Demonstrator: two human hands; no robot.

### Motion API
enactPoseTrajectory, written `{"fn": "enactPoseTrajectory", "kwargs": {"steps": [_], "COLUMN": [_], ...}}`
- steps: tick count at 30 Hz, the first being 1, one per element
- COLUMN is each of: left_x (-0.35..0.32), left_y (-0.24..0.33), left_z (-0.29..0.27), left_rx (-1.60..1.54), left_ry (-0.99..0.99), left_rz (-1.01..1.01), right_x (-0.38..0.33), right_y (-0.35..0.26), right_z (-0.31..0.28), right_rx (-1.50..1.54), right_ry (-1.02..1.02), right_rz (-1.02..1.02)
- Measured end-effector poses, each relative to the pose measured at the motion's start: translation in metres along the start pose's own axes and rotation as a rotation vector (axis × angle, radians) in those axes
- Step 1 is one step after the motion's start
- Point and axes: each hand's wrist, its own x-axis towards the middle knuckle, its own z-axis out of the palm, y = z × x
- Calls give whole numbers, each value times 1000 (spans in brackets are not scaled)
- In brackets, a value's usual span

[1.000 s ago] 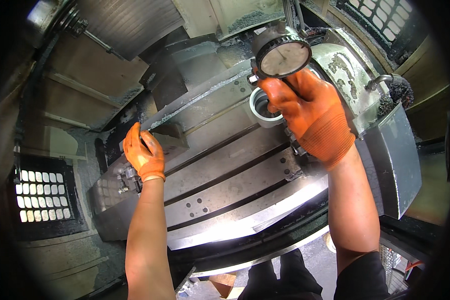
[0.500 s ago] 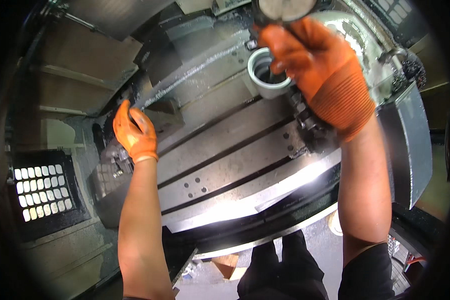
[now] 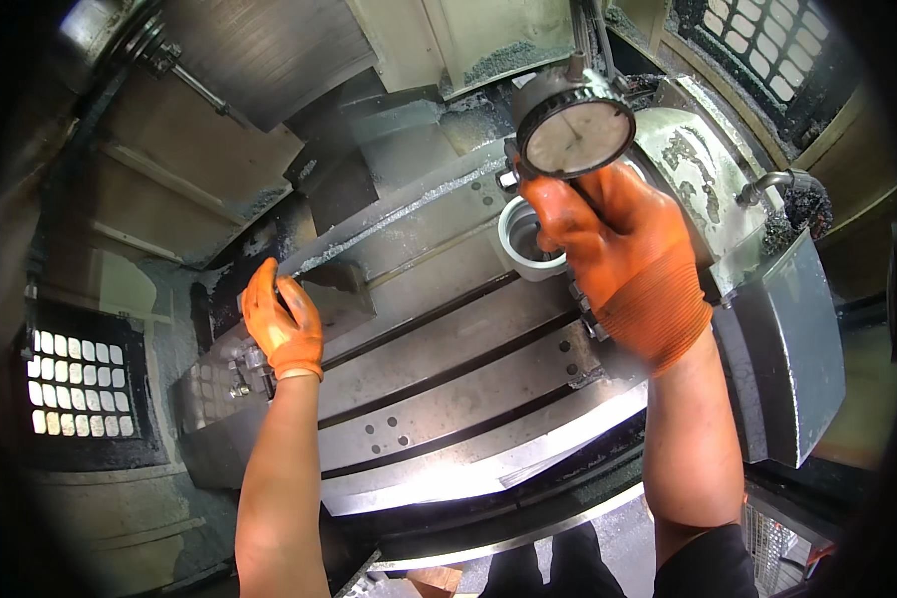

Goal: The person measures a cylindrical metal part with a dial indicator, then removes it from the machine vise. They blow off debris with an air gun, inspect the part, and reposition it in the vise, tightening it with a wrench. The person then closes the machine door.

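Observation:
My right hand (image 3: 613, 249), in an orange glove with a ribbed cuff, is closed just beneath a round dial gauge (image 3: 576, 135). The gauge has a pale face and dark rim, and my curled fingers hide its lower part. Below and partly behind this hand sits an open-topped grey metal ring (image 3: 516, 249), its bore facing up. I cannot tell whether the gauge reaches into it. At the left end of the slotted machine table (image 3: 439, 344), my gloved left hand (image 3: 281, 317) has its fingers stretched out beside a dark metal block (image 3: 334, 299); nothing shows in it.
Metal fittings (image 3: 251, 371) stand by my left wrist. A grey guard panel (image 3: 807, 349) rises to the right of my right forearm, with a bent pipe (image 3: 767, 184) behind it. Metal chips lie along the enclosure. A slotted window (image 3: 82, 384) is at the left.
The whole scene sits lower in the picture, so the dial gauge is now fully visible. My right hand stays closed by the ring; my left hand stays beside the block.

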Motion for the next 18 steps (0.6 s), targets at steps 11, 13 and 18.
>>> {"fn": "enactPoseTrajectory", "kwargs": {"steps": [11, 13, 18], "left_x": [-2, -2, -2], "left_y": [3, 5, 4], "left_z": [2, 1, 4], "left_rx": [-21, -21, -22], "left_ry": [0, -6, -5], "left_rz": [-23, -36, -29], "right_x": [-4, -4, -2], "right_y": [-3, -10, -4], "right_z": [1, -1, 1], "right_rx": [-61, -49, 103], "right_ry": [51, 50, 41], "right_rz": [-39, -52, -19]}}
